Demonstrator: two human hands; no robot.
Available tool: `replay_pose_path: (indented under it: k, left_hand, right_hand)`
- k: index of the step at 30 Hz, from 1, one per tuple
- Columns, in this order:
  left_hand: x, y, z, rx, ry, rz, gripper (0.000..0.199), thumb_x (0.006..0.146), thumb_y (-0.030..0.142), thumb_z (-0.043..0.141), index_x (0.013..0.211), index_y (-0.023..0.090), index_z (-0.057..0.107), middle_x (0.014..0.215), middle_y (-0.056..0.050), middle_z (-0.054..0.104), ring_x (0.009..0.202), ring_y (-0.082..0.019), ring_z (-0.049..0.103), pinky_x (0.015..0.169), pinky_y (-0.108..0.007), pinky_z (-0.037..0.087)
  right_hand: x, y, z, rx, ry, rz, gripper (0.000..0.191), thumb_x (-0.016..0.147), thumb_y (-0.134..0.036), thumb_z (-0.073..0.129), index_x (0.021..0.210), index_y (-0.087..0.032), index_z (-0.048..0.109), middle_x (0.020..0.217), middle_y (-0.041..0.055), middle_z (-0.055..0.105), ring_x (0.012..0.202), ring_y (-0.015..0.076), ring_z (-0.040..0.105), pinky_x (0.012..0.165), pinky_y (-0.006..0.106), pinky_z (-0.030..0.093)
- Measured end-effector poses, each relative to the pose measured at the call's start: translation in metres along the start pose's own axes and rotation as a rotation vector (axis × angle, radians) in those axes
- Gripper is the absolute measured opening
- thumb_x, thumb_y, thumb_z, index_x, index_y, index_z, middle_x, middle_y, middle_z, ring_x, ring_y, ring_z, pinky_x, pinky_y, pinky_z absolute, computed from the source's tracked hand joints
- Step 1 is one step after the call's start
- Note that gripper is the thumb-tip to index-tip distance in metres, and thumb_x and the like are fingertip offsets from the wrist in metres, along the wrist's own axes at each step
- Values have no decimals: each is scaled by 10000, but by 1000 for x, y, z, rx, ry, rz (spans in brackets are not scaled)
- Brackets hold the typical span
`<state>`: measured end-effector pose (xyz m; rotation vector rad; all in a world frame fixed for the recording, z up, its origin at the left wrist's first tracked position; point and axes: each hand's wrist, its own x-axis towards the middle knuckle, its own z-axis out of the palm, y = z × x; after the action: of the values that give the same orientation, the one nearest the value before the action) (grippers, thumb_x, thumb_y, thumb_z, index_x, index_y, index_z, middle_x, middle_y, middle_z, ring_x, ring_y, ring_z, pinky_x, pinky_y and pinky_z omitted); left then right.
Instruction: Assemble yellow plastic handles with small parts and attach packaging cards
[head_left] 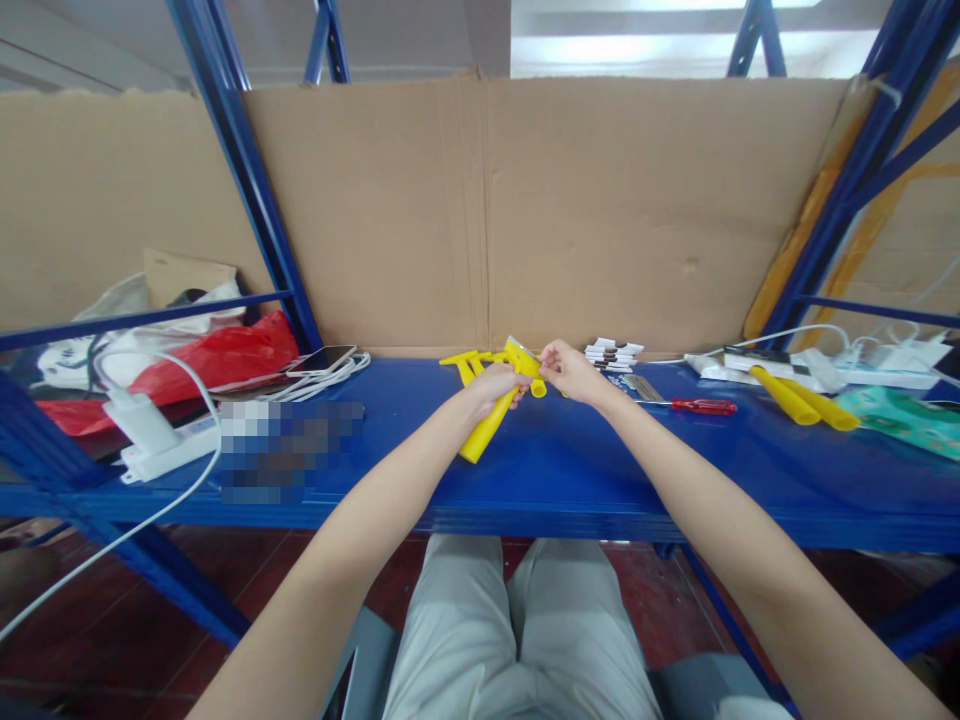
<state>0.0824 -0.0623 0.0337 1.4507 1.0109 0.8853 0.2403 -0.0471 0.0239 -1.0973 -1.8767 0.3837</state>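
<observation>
My left hand (501,384) is wrapped round the handle of a yellow scraper (484,432), which slants over the blue tabletop with its head up and away from me. A pale, metal-looking strip shows along its head. Pressed together at the right end of the head are the fingers of my right hand (568,370); whatever is between them is too small to make out. Just behind my left hand lie more yellow T-shaped scraper pieces (469,362). Right of my right hand are a screwdriver with a red handle (703,406) and small flat metal pieces (643,388).
White packets with black marks (613,354) lie by the cardboard back wall (600,220). Two yellow tubes (806,400) and a green packet (904,418) are at right. A phone (324,360), coiled white cable (337,378) and power strip (169,452) lie left. Blue posts (251,180) flank the bench.
</observation>
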Motion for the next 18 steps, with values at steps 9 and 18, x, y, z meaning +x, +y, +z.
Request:
replay_pose_path:
  k: [9,18]
  left_hand:
    - [-2,2,0,-39,6,-2,209,782,-32,498,670,143,506,461,59,460,333,-42,392,353,-169,281]
    - [-11,10,0,-127,-19,-26,239,840,-12,464,665,150,468,463,61,450,333,-31,380,351,-160,275]
  right_hand:
    - [1,1,2,0,26,8,184,689,-83,548,773,-213,450,731,-31,540,664,124,546,702,312,491]
    - [-2,-3,-1,183,101,225,299,713,-127,636,968,-194,496,991,60,611,884,167,603,835,370,499]
